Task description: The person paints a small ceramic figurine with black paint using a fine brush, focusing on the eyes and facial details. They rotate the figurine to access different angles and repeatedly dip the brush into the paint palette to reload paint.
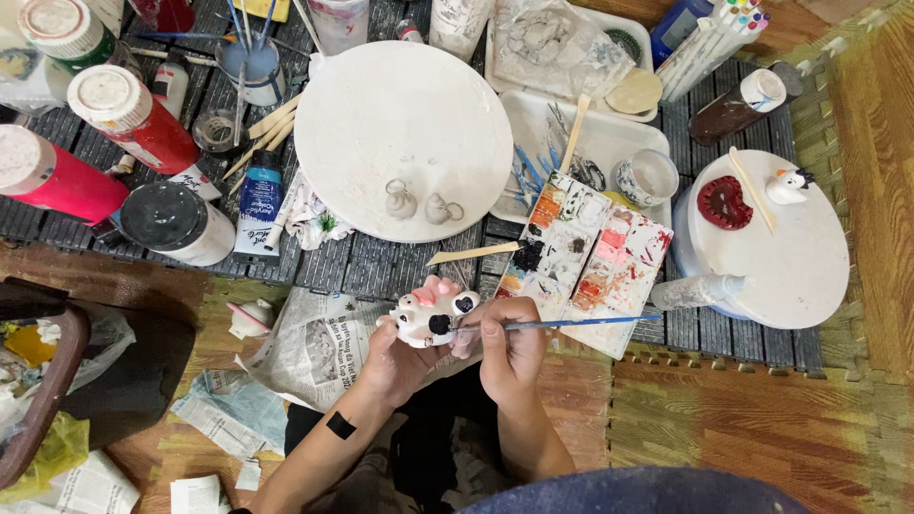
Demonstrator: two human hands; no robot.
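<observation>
1. My left hand [395,357] cups the small white clay figure [430,312] from below, over the newspaper [319,347] at the edge of the dark slatted mat [371,262]
2. My right hand [509,347] pinches the blue-handled brush [562,324] close to the tip, which touches a black patch on the figure
3. I judge it best to brace my right fingers against the figure, use short strokes inside the patch's edge, and turn the figure rather than the brush
4. The paint palette [590,257] lies just beside my right hand, near enough to reload lightly
5. Counted: one figure in hand, two small grey clay pieces [419,205] on the round white board [405,124], one red piece [724,202] and one little white bird [788,186] on the second board [790,257]
6. Two red paint bottles [129,114] lie at the left; other jars I cannot count surely
</observation>
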